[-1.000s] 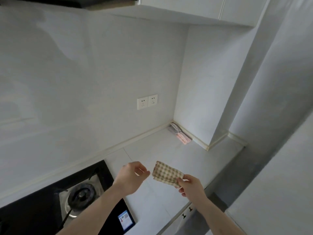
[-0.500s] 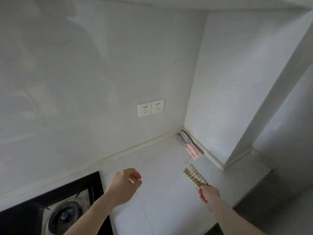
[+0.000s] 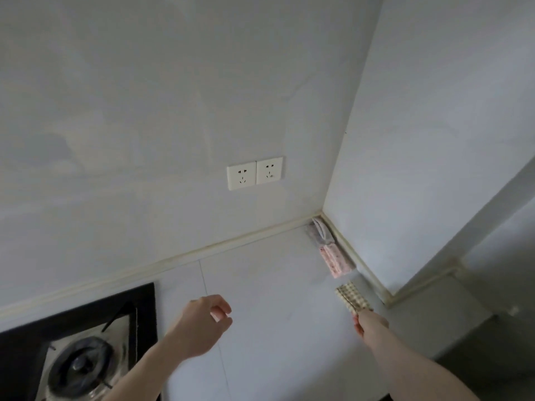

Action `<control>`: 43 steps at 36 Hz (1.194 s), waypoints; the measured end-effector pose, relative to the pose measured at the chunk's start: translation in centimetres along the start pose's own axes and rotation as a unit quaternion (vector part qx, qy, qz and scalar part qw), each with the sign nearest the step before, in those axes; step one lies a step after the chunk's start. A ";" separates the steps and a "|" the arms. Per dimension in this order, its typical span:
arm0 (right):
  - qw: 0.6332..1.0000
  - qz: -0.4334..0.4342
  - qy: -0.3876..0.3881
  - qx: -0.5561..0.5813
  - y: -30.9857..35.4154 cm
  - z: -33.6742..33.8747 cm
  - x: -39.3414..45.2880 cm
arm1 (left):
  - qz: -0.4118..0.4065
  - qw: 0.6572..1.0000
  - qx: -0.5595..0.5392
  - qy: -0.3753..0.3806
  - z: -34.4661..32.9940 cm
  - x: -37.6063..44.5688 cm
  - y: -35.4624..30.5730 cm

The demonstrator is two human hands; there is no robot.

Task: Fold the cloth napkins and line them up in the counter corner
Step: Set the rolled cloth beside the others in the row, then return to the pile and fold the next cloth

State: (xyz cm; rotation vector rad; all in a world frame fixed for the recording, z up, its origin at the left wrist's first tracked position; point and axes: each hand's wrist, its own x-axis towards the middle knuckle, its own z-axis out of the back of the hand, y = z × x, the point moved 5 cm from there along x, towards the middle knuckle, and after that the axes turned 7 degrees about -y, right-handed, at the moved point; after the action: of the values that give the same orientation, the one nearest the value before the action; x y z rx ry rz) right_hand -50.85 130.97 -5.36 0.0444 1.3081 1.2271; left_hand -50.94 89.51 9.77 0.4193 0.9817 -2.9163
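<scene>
Partly blurred, right hand pinching checked napkin, fingers hidden, left hand loosely curled, empty

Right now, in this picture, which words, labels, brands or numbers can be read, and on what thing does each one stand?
No readable text in this view.
Double wall socket: only plug holes, no lettering.
Checked napkin, pink napkin: only patterns.
Gas hob: blurred, no label legible.

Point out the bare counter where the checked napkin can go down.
Bare counter lies between the stove and right wall, and just ahead of the checked napkin, below the pink napkin. The corner is crowded: pink and pale napkin line the wall.
</scene>
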 end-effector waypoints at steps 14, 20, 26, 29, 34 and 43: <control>0.999 -0.028 -0.004 0.037 2.5 -2.7 4.4 | 0.025 1.000 0.002 -0.009 0.3 2.9 -2.3; 0.999 -0.023 -0.033 0.028 3.6 -2.7 5.3 | 0.025 1.000 -0.003 -0.011 0.0 3.1 -2.7; 0.995 0.003 -0.093 -0.030 3.3 -1.9 4.4 | 0.036 0.999 -0.014 -0.021 0.1 2.2 -1.8; 0.976 0.136 -0.133 -0.106 3.9 -1.4 2.0 | 0.045 0.998 -0.024 -0.027 0.4 1.3 -0.9; 0.933 0.306 -0.049 -0.183 3.1 -5.1 -2.7 | 0.076 0.996 -0.030 -0.048 1.2 -1.3 1.5; 0.777 0.482 0.266 -0.306 -5.3 -15.8 -18.7 | 0.155 0.982 -0.035 -0.101 4.1 -10.2 9.3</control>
State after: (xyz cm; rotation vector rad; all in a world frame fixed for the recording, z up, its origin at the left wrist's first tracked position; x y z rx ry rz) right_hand -54.87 106.54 -1.31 -0.1293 1.3011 2.6755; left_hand -41.04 79.12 10.12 0.2406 0.8968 -2.5776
